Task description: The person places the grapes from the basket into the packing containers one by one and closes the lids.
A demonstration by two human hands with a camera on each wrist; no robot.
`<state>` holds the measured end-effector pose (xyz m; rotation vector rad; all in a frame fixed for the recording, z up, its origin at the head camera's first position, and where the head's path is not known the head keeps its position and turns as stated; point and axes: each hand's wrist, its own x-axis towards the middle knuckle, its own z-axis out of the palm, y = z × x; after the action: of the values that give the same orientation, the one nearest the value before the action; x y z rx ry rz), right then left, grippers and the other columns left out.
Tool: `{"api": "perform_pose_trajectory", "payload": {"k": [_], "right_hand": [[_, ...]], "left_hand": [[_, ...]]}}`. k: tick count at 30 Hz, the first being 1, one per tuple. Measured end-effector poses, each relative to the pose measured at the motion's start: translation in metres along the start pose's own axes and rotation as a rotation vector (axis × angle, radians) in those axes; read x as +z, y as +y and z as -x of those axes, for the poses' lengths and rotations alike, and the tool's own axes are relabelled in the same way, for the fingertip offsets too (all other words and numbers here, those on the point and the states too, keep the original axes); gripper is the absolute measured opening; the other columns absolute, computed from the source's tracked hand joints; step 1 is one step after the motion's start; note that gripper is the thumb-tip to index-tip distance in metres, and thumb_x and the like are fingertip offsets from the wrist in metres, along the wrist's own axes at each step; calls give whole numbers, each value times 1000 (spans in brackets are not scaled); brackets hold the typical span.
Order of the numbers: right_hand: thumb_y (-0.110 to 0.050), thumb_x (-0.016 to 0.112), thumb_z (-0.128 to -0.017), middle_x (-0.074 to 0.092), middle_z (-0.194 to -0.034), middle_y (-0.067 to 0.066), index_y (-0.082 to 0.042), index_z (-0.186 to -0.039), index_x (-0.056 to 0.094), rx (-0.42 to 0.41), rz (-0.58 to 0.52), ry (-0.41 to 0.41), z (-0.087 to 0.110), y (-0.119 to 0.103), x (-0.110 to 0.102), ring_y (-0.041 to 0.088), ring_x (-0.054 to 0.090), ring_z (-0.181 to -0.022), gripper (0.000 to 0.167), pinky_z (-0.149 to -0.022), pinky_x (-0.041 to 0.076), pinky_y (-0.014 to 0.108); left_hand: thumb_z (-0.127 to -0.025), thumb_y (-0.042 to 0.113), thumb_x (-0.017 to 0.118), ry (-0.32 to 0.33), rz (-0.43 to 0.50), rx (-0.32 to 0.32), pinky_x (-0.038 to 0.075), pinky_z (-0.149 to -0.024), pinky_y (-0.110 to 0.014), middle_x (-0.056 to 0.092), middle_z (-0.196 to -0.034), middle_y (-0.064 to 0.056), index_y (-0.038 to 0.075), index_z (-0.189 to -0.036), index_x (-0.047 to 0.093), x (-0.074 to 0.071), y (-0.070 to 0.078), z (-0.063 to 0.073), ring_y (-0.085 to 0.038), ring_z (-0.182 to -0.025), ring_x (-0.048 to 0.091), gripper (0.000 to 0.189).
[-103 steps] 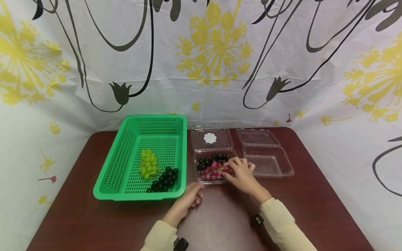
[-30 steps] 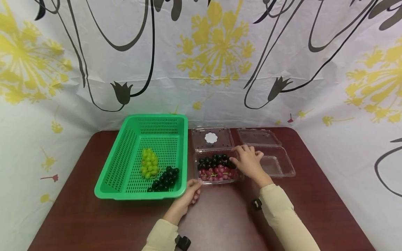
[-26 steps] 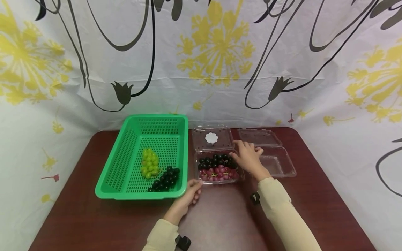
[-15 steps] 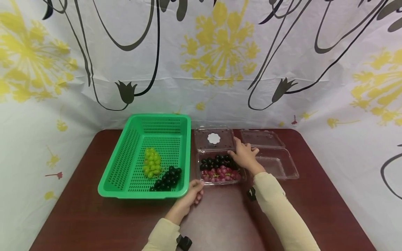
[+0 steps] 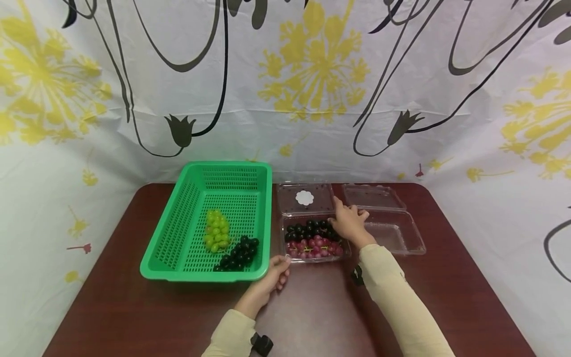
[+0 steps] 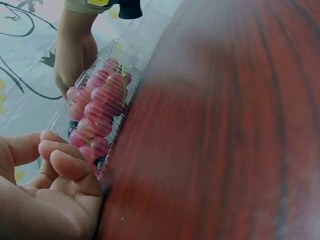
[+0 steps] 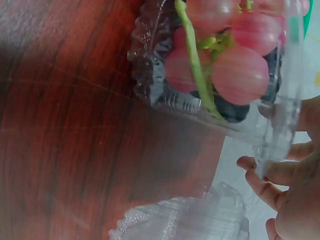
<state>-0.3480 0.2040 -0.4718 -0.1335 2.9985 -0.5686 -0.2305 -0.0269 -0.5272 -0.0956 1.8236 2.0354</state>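
A clear hinged plastic container (image 5: 350, 259) holds black grapes (image 5: 308, 229) at the back and red grapes (image 5: 314, 246) in front. My left hand (image 5: 270, 277) pinches its front left corner; the left wrist view shows the thumb and curled fingers at the rim. Over the container's back right corner, my right hand (image 5: 351, 223) has its fingers spread, with the index finger by the lid (image 5: 318, 196) and the thumb near the black grapes. Plastic wall and hinge partly cover the right fingertips in the right wrist view.
A green basket (image 5: 153, 272) stands to the left, bearing green grapes (image 5: 217, 231) and a bunch of black grapes (image 5: 238, 254). Right of the filled container sits a second clear container (image 5: 390, 238) with its lid up. A printed cloth (image 5: 267, 124) hangs behind the table.
My right hand has let go of the red grapes and moved up and back to the container's rear corner. The red grapes lie in the front row. My left hand stays at its corner.
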Motion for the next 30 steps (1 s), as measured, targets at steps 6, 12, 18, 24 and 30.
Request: {"api": "perform_pose_trajectory", "payload": {"k": [6, 12, 18, 24, 30], "right_hand": [[-3, 49, -92, 54, -128, 24, -9, -150, 28, 20, -5, 1, -3, 4, 3, 40, 42, -109, 62, -81, 13, 56], [-7, 48, -94, 51, -130, 23, -10, -148, 32, 45, -35, 14, -8, 4, 2, 42, 45, -114, 56, -87, 14, 62], [-14, 52, -96, 53, -130, 23, -9, -148, 30, 85, -55, 59, -10, 2, 3, 43, 48, -113, 57, -87, 17, 60], [-19, 60, -94, 56, -123, 23, -5, -150, 25, 136, -115, 110, -11, 1, 1, 46, 47, -118, 67, -92, 15, 64], [-20, 64, -92, 61, -104, 17, -7, -146, 32, 144, -172, 155, -10, 3, 2, 43, 52, -109, 64, -92, 14, 62]], "left_hand": [[-101, 27, 48, -6, -2, -8, 32, -47, -18, 46, -67, 7, 8, -97, 50, -1, -3, 1, -5, -52, 37, 20], [-101, 27, 49, -14, 10, -4, 33, -47, -17, 47, -67, 7, 11, -94, 49, -1, -5, 0, -4, -52, 38, 18], [-102, 27, 48, -21, -1, 2, 33, -48, -17, 48, -68, 7, 7, -96, 50, -1, -3, 2, -4, -53, 38, 20], [-101, 27, 48, -23, 1, 3, 33, -48, -17, 47, -68, 7, 9, -96, 49, -1, -3, 0, -4, -54, 38, 19], [-102, 28, 47, -20, -3, -3, 33, -48, -18, 47, -68, 7, 9, -97, 49, -2, -1, -1, -5, -54, 38, 19]]}}
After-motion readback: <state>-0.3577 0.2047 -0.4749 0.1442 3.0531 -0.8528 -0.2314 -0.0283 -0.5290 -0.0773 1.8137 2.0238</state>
